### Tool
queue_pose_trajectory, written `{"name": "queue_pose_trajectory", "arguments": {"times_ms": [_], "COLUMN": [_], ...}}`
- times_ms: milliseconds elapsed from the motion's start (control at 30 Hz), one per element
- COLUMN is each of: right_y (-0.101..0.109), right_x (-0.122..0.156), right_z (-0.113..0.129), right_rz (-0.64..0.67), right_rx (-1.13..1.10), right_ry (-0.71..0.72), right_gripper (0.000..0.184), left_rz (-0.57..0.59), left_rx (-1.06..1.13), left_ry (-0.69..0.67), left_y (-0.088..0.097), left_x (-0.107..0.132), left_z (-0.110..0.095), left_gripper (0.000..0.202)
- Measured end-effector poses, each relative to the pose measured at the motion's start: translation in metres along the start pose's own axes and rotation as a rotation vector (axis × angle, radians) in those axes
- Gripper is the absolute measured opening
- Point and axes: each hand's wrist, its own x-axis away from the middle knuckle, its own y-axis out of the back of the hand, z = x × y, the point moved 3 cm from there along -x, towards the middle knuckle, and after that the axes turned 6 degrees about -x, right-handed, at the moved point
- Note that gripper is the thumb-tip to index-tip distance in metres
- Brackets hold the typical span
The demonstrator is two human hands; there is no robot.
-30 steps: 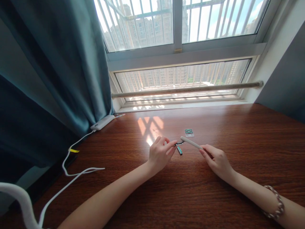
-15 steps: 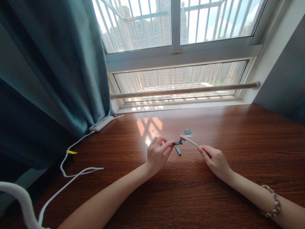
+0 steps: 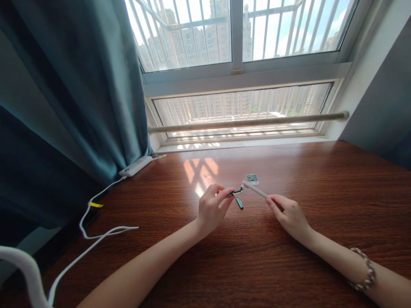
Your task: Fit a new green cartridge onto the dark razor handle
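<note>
Between thumb and fingers, my left hand [image 3: 212, 209] pinches a small black and silver piece [image 3: 236, 191]; its exact kind is hard to make out. My right hand [image 3: 290, 216] holds a slim white handle [image 3: 257, 190] by its near end. The handle's far tip meets or nearly meets the end of the black and silver piece; contact is too small to tell. Just below lies a loose black and green strip [image 3: 239, 203], like a razor cartridge. Behind the white handle, a clear tray [image 3: 253, 182] carries green and black strips of the same look.
The brown wooden table [image 3: 205, 269] runs back to a barred window. At the left back lies a white device [image 3: 136, 166] with a white cable [image 3: 84, 222] bearing a yellow tag [image 3: 96, 205]. A blue curtain [image 3: 80, 85] hangs on the left. A thick white tube [image 3: 27, 265] stands front left.
The black and silver piece has turned slightly in my left hand, showing a narrower side. Both hands stay nearly in place, and the white handle's tip remains beside the piece.
</note>
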Motion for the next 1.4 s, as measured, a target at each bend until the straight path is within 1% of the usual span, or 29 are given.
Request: {"name": "queue_pose_trajectory", "arguments": {"times_ms": [67, 133, 200, 267, 367, 500, 567, 667, 767, 900, 1100, 1167, 1267, 1333, 1400], "right_y": [0.002, 0.003, 0.003, 0.002, 0.001, 0.004, 0.003, 0.001, -0.001, -0.002, 0.005, 0.004, 0.0, -0.001, 0.001], "right_x": [0.001, 0.002, 0.003, 0.004, 0.004, 0.004, 0.004, 0.006, 0.006, 0.006, 0.006, 0.006, 0.006, 0.006, 0.005], "right_z": [0.002, 0.005, 0.009, 0.012, 0.011, 0.007, 0.009, 0.015, 0.017, 0.015, 0.013, 0.015, 0.016, 0.015, 0.013], "right_rz": [-0.034, -0.054, -0.046, -0.013, 0.005, -0.074, -0.05, 0.025, 0.055, 0.029, -0.118, -0.091, 0.008, 0.004, -0.042], "right_rx": [-0.015, -0.035, -0.042, -0.028, 0.008, 0.011, 0.019, 0.073, 0.113, 0.132, 0.124, 0.116, 0.149, 0.169, 0.169], "right_ry": [0.016, 0.047, 0.095, 0.146, 0.166, 0.113, 0.141, 0.224, 0.221, 0.195, 0.175, 0.195, 0.245, 0.229, 0.189], "right_gripper": [0.024, 0.023, 0.021, 0.02, 0.019, 0.019, 0.019, 0.019, 0.019, 0.019, 0.021, 0.022, 0.023, 0.023, 0.022], "left_rz": [0.098, 0.224, 0.352, 0.428, 0.437, 0.459, 0.474, 0.498, 0.526, 0.545, 0.544, 0.551, 0.557, 0.56, 0.562], "left_rx": [0.184, 0.399, 0.598, 0.737, 0.879, 1.115, 1.203, 1.27, 1.308, 1.344, 1.341, 1.327, 1.329, 1.347, 1.361], "left_ry": [0.106, 0.242, 0.356, 0.428, 0.517, 0.665, 0.696, 0.713, 0.732, 0.759, 0.789, 0.789, 0.801, 0.803, 0.8], "left_y": [-0.003, -0.008, -0.013, -0.016, -0.019, -0.022, -0.022, -0.021, -0.021, -0.021, -0.019, -0.019, -0.02, -0.02, -0.02], "left_x": [-0.001, -0.002, -0.002, -0.001, 0.0, 0.001, 0.0, -0.001, 0.0, 0.001, 0.001, 0.001, 0.001, 0.002, 0.002], "left_z": [0.0, -0.001, -0.003, -0.004, -0.003, -0.003, -0.005, -0.008, -0.011, -0.013, -0.012, -0.012, -0.012, -0.012, -0.012], "left_gripper": [0.023, 0.026, 0.03, 0.033, 0.036, 0.036, 0.034, 0.029, 0.027, 0.03, 0.032, 0.029, 0.024, 0.024, 0.025]}}
